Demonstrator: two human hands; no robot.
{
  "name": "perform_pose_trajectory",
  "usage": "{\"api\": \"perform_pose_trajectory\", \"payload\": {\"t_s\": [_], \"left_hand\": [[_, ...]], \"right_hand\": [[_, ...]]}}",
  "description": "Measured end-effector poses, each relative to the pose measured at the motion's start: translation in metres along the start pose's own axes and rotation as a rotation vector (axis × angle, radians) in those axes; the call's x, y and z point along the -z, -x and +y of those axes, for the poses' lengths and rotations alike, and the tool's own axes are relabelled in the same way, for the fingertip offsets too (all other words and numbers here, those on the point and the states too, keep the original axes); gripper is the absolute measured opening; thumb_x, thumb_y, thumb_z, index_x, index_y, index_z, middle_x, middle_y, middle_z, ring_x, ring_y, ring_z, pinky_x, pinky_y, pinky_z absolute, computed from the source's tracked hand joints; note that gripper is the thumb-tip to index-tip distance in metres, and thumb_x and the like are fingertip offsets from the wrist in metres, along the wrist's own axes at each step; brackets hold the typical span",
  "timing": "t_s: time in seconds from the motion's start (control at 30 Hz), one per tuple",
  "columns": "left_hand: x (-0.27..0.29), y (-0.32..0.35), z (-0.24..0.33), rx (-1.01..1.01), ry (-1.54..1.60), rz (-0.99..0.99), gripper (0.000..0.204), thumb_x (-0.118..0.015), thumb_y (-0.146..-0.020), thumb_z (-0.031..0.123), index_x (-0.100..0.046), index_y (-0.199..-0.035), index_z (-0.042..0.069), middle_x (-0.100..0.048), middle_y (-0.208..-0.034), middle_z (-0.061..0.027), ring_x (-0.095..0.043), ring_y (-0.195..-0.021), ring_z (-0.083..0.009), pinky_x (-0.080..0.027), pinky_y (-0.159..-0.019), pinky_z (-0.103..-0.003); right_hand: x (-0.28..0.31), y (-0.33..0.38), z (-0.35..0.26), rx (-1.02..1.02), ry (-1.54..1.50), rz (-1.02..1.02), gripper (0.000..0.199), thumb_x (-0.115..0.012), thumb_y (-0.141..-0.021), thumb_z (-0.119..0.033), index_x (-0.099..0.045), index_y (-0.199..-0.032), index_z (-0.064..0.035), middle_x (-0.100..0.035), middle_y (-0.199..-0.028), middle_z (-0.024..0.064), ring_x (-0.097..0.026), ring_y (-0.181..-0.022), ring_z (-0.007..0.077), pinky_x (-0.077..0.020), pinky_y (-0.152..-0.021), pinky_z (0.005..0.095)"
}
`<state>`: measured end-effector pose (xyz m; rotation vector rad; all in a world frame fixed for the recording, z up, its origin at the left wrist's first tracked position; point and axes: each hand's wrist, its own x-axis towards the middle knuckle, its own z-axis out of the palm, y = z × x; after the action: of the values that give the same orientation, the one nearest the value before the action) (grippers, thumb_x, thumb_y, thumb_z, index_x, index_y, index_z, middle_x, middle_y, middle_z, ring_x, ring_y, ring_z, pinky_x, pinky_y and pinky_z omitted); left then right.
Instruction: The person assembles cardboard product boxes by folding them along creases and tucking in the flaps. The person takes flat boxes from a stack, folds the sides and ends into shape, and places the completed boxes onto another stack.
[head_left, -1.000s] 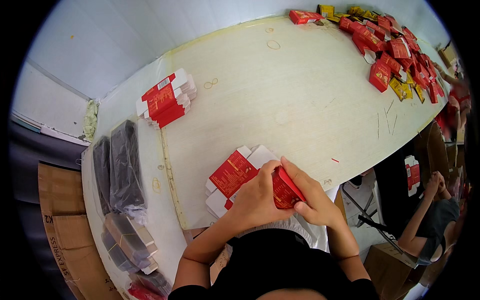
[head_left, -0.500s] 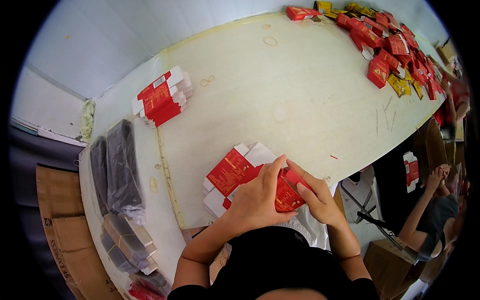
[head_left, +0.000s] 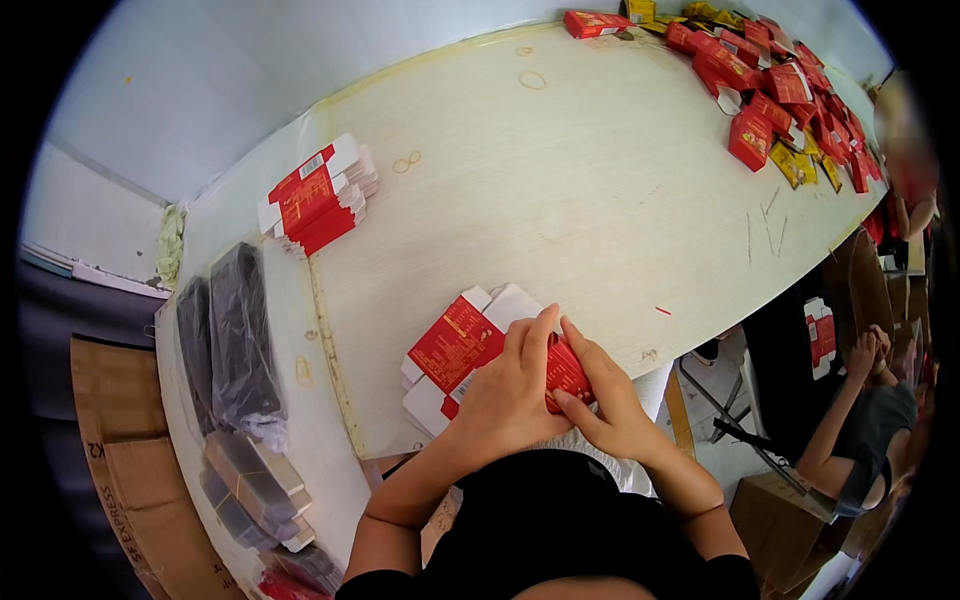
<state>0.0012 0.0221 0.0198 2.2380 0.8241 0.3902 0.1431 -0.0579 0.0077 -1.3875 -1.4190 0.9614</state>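
Between my two hands is a small red carton (head_left: 568,376), held at the table's near edge. My left hand (head_left: 512,385) wraps round its left side, the back of the hand hiding much of it. On the carton's right side my right hand (head_left: 607,405) presses, thumb low on the front and fingers along the top. Under and beside my left hand lies a stack of flat red-and-white carton blanks (head_left: 455,345). Whether the carton's end is fully closed cannot be made out.
Another stack of flat blanks (head_left: 318,205) stands at the table's left. Red cartons and yellow sachets (head_left: 800,165) are heaped at the far right. Dark plastic-wrapped bundles (head_left: 243,335) lie along the left edge, banded grey packs (head_left: 250,480) nearer. Other people (head_left: 860,430) sit at the right.
The carton's open upper end, visible before, is now covered by my right hand, which has moved left and closed in against it. My left hand has stayed nearly in place.
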Motion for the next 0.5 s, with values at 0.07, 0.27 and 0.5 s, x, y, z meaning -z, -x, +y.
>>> {"api": "perform_pose_trajectory", "payload": {"t_s": [0.07, 0.27, 0.5], "left_hand": [[-0.002, 0.0, -0.002, 0.009, 0.002, 0.016, 0.097, -0.08, -0.062, 0.025, -0.023, -0.138, 0.004, -0.044, -0.116, -0.019, -0.061, -0.087, -0.0331, -0.054, -0.065, -0.038], [-0.002, 0.001, -0.007, 0.002, 0.055, -0.095, 0.094, -0.078, -0.064, 0.021, -0.024, -0.14, 0.011, -0.039, -0.122, -0.0181, -0.06, -0.092, -0.0333, -0.054, -0.07, -0.04], [-0.007, -0.006, -0.013, -0.184, 0.212, 0.077, 0.062, -0.069, -0.075, 0.011, -0.04, -0.13, 0.009, -0.043, -0.12, -0.0153, -0.058, -0.095, -0.0307, -0.051, -0.074, -0.037]], "right_hand": [[-0.002, -0.001, 0.006, 0.018, 0.003, 0.009, 0.057, -0.053, -0.085, -0.006, -0.033, -0.138, 0.0036, -0.042, -0.129, 0.0252, -0.048, -0.114, 0.0363, -0.0393, -0.096, 0.0372], [-0.009, 0.001, 0.012, 0.144, 0.1, -0.09, 0.04, -0.055, -0.083, -0.001, -0.052, -0.122, 0.0057, -0.026, -0.142, 0.0234, -0.045, -0.12, 0.0326, -0.0449, -0.093, 0.0389], [-0.004, 0.0, 0.033, 0.028, -0.095, 0.249, 0.035, -0.054, -0.086, -0.003, -0.055, -0.121, 0.0022, -0.051, -0.124, 0.0168, -0.052, -0.11, 0.0239, -0.0448, -0.089, 0.0316]]}}
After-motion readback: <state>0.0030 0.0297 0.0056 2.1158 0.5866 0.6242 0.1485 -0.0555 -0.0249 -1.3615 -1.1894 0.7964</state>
